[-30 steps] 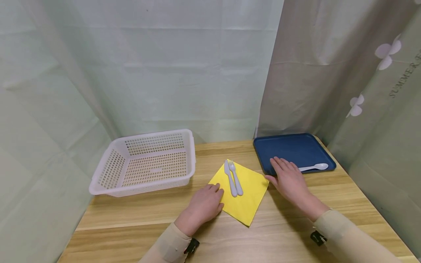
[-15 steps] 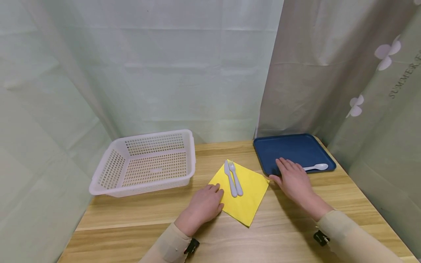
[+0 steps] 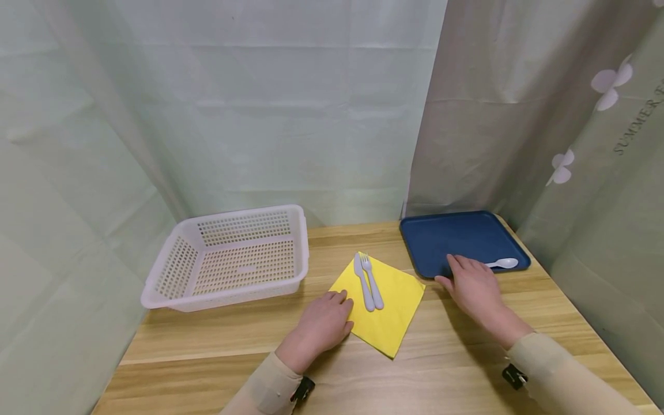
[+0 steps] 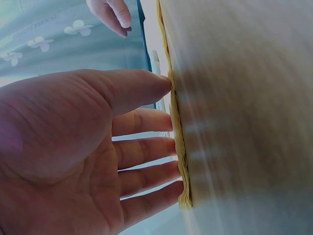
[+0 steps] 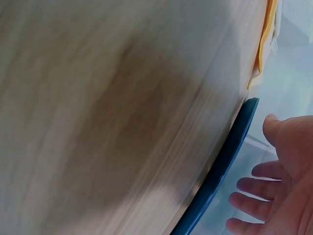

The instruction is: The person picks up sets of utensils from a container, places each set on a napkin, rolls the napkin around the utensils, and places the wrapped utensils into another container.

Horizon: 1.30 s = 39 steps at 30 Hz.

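Yellow napkin (image 3: 398,294) | left hand (image 3: 323,323) — extended, touching it | right hand (image 3: 474,291) — spread over tray (image 3: 446,235)

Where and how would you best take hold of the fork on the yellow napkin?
The fork is probably best pinched by its handle, near the wide end, from above and the right: it lies flat, handle end nearest the camera, knife close along its left side, bare yellow napkin to its right.

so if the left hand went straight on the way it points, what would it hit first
The left hand is at the edge of the yellow napkin, so that comes first, then most likely the knife lying on it, though the hand's height is unclear.
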Available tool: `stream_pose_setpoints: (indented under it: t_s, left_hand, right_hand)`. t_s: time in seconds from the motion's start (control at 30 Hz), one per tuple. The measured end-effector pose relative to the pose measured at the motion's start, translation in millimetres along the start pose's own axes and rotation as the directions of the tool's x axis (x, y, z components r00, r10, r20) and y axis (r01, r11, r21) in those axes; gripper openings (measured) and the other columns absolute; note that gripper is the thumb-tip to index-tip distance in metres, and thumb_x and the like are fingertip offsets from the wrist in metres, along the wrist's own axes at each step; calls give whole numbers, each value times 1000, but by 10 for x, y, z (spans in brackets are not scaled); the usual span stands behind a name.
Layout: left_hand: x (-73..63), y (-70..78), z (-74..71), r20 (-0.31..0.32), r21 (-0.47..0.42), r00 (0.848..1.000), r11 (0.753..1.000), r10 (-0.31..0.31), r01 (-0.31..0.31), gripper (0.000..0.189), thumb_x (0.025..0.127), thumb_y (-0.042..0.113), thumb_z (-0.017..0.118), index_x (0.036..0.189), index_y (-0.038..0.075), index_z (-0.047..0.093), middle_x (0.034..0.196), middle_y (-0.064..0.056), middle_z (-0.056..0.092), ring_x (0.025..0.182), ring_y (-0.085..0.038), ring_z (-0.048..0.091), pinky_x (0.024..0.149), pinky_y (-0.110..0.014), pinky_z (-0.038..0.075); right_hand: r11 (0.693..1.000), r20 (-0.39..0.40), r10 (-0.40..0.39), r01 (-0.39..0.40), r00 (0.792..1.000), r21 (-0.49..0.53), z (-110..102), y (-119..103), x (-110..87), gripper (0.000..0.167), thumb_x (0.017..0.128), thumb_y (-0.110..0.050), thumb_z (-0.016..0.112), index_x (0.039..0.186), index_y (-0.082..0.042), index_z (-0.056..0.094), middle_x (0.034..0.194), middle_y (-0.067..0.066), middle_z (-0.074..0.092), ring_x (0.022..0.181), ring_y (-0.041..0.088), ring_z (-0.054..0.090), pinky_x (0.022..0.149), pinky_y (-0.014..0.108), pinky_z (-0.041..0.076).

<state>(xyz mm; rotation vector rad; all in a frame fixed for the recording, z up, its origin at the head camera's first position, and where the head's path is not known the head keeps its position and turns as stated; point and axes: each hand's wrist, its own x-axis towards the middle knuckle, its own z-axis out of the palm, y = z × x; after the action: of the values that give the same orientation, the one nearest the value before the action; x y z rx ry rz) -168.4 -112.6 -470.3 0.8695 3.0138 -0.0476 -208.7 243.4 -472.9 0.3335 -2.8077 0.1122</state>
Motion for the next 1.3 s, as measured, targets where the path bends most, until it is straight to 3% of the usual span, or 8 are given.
stream_pose_setpoints:
  t_s: [0.5,0.77,1.07,1.3]
  left_hand:
    - [-5,-9,-3,-5,2,1000,1000,3,-3,45,104,37,77,139,8,73,146,-14,68,134,-31,65,109,-44,57]
    - [-8,-1,-8,-5,1,1000,1000,3,-3,44,104,36,78,138,9,73,147,-13,68,134,-31,64,108,-44,57]
    - [-23,9,-50,-16,-7,1000,1000,3,-3,44,103,35,80,136,8,74,145,-14,69,133,-32,65,107,-45,58]
    - [-22,4,-36,-33,-6,999,1000,12,-12,43,102,34,80,135,7,74,143,-14,70,131,-32,66,106,-45,58]
  right_hand:
    - [998,-27,43,-44,999,-52,-37,108,-33,61,105,-40,76,134,13,69,117,32,67,105,52,64,85,66,57]
    - [994,11,73,-72,997,-84,-30,143,-40,58,105,-43,76,128,9,72,111,31,67,104,51,64,81,66,57]
    - [994,23,78,-76,997,-78,-30,165,-37,48,104,-43,78,115,4,75,94,24,64,90,46,63,68,61,56]
    - [993,33,82,-79,996,-93,-21,172,-27,47,104,-43,78,109,3,76,90,22,62,86,44,63,64,58,56]
